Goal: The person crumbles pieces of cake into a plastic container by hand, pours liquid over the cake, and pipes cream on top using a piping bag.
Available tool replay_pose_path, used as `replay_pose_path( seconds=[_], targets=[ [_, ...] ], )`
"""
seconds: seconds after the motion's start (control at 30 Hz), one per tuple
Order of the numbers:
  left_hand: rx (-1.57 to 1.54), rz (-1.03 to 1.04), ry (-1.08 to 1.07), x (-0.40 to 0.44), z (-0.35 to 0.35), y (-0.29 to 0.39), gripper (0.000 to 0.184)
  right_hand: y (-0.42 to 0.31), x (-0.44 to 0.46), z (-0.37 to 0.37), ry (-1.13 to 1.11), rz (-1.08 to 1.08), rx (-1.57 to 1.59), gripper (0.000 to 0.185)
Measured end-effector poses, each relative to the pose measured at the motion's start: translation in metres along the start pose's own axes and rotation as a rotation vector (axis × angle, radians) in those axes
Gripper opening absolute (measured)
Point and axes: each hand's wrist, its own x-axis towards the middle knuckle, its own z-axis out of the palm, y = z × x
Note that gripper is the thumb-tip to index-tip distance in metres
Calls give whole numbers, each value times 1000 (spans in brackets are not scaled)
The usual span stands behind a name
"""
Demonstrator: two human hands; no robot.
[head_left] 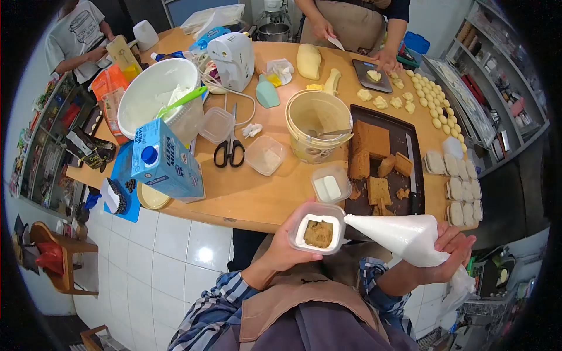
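My left hand (281, 238) is closed around a small clear plastic cup (332, 248). Inside it, a piece of brown cake (318, 234) is ringed by white cream. In my right hand (448, 257) is a white piping bag (404, 234), gripped near its twisted end, its tip pointing left at the cup's rim. Just beyond the cup stands another plastic container (329, 186) with white filling. A dark baking tray (417, 146) holds brown cake pieces (372, 140) and crumbs.
A cream-coloured bucket (316, 149), scissors (229, 153), a blue milk carton (170, 167) and a white bowl (132, 111) stand on the wooden table (246, 202). Across it, a co-worker's hands (383, 58) handle dough near a scale (374, 82). Another person (79, 44) stands far left.
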Motion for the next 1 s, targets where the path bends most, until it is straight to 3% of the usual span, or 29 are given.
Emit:
replay_pose_path(
  seconds=[0.13, 0.27, 0.43, 0.57, 0.73, 0.83, 0.93, 1.0],
  targets=[
    [395, 156, 45, 3, 6, 0, 80, 2, -6, 3, 30, 27, 6, 31],
    [450, 367, 125, 9, 12, -18, 85, 1, -15, 10, 15, -24, -73, 33],
    [480, 525, 158, 15, 21, -33, 87, 4, -24, 4, -173, -80, -130, 36],
    [722, 516, 243, 16, 26, -27, 89, 8, -20, 0, -281, -120, -137, 39],
    [1032, 674, 245, 21, 33, -13, 91, 13, -9, 0, -131, 88, -48, 39],
    [952, 894, 253, 35, 31, -26, 97, 22, 2, -6, -26, 204, -39, 39],
    [1004, 809, 207, 34, 37, -16, 102, 31, 16, -22, -65, 285, 68, 39],
    [931, 936, 224, 38, 36, -33, 105, 32, 21, -27, -111, 304, 90, 40]
  ],
)
